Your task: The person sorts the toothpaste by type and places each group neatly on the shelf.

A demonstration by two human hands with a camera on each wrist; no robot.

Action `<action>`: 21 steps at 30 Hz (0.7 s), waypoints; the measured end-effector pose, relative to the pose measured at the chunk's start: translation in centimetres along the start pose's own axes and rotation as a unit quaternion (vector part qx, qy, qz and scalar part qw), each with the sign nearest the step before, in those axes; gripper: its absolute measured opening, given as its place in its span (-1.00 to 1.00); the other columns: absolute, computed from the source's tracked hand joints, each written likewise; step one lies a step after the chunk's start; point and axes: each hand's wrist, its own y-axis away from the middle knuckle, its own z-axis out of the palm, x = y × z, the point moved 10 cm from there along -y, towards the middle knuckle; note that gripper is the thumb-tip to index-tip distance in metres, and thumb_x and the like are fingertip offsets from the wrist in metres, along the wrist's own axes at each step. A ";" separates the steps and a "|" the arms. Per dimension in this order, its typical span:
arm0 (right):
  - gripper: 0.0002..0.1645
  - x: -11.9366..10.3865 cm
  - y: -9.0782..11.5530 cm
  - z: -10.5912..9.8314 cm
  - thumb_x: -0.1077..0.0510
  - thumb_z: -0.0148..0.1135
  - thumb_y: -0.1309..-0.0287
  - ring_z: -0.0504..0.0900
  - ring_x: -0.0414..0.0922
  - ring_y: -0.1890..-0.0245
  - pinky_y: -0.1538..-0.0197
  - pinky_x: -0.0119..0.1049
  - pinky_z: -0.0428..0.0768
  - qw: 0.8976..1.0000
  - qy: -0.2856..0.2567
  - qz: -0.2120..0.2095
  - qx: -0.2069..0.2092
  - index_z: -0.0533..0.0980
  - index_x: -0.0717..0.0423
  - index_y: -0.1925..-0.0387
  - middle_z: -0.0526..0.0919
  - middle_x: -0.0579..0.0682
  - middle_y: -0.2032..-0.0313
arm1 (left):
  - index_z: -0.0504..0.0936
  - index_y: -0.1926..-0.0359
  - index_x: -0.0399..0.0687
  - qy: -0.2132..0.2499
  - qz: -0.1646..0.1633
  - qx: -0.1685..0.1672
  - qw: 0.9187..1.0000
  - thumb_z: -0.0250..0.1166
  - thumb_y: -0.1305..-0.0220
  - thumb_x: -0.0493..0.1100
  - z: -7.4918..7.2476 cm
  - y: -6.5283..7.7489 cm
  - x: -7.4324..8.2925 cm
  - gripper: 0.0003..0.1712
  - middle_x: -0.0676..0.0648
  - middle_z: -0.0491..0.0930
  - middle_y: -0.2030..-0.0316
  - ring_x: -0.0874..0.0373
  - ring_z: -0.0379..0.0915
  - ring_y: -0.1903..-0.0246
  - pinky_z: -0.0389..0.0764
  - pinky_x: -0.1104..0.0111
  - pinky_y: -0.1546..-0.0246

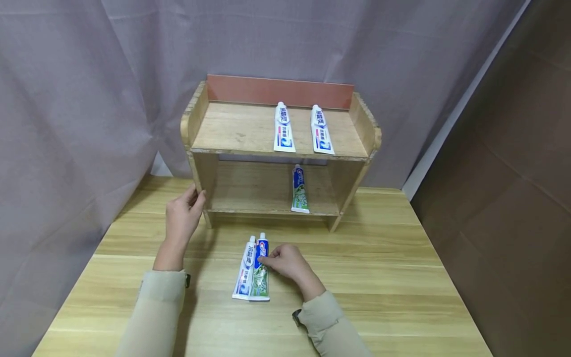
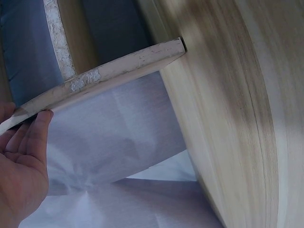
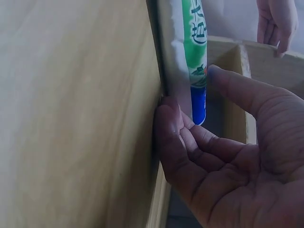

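My left hand [image 1: 183, 213] grips the front edge of the left side panel [image 2: 118, 64] of a small wooden shelf [image 1: 285, 156], thumb on one face and fingers on the other. On the table in front of it, two toothpaste tubes lie side by side, caps toward the shelf. My right hand [image 1: 292, 263] pinches the blue-and-green toothpaste tube [image 1: 260, 282] from its right side. In the right wrist view, the thumb [image 3: 228, 83] is at the tube's printed face and the other fingers curl by its edge. The white-and-blue toothpaste tube [image 1: 245, 272] lies against its left side.
Two white toothpaste tubes, a left one [image 1: 283, 129] and a right one [image 1: 322, 130], lie on the upper shelf. Another blue-and-green tube [image 1: 300, 191] lies on the lower shelf, right of its middle. Grey curtain [image 1: 267, 39] hangs behind; a brown panel [image 1: 499, 173] stands at the right.
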 end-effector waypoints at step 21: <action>-0.40 -0.4 0.0 0.6 -0.19 0.47 -0.08 0.23 -0.28 0.77 0.71 -0.46 0.16 1.000 0.017 0.018 0.003 0.37 -0.02 0.79 0.30 -0.21 0.81 | 0.68 -0.13 -0.20 -0.002 -0.002 -0.005 1.000 0.27 -0.40 -0.17 0.0 0.0 0.1 -0.65 -0.28 0.70 0.10 -0.15 0.72 0.16 0.76 0.18 0.19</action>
